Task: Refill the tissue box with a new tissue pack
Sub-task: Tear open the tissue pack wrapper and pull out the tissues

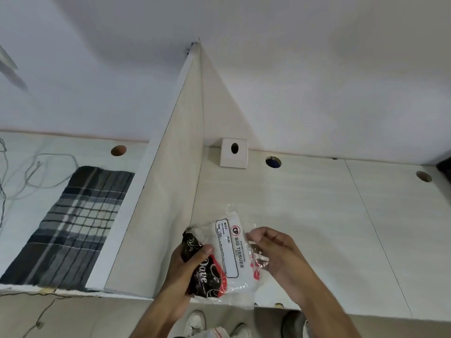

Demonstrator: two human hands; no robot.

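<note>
Both hands are closed on the tissue pack, held above the desk's near edge: the left hand grips its dark end, the right hand pinches the clear wrapper. The tissue box is seen well apart, against the wall.

2 bare forearms, no sleeves showing; white shoes on the feet below the desk edge.

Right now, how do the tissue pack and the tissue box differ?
The tissue pack is a soft, crinkled plastic wrap with printed text, held in both hands, left hand and right hand; the tissue box is a plain rigid cube standing untouched against the wall. Both are mainly white.
</note>
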